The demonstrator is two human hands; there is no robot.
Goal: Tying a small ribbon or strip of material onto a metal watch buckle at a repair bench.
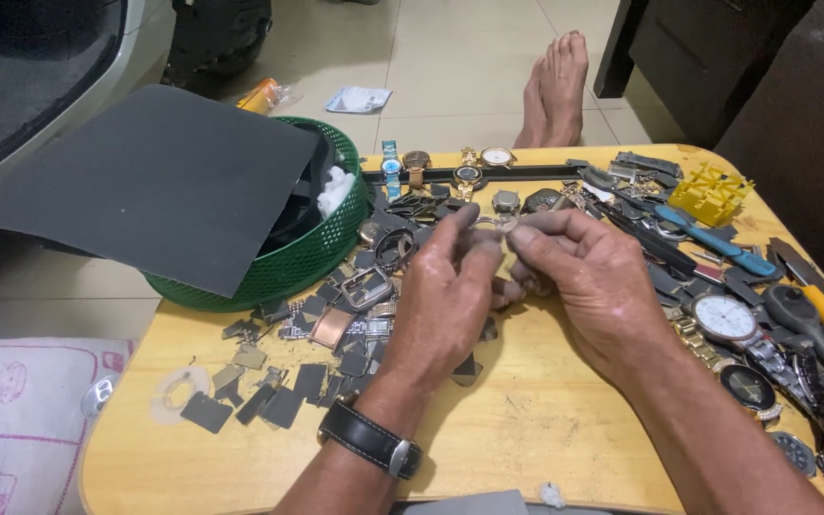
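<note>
A dark abrasive sheet (159, 181) lies over the green mesh basket (312, 253), just beside scattered grey scraps and metal buckles (366, 286) on the wooden table (517, 420). Above them, the left hand (445, 296) and right hand (588, 277) meet, fingertips pinching a small silvery metal part (500, 225) between them, raised for close work. Rightward lies a white-dialled watch (725, 318).

Basket (321, 250) is set at surface (526, 420) left rear, a sheet (159, 176) laid on it; watches (727, 319) are spread right; scraps (283, 401) lie front-left.
</note>
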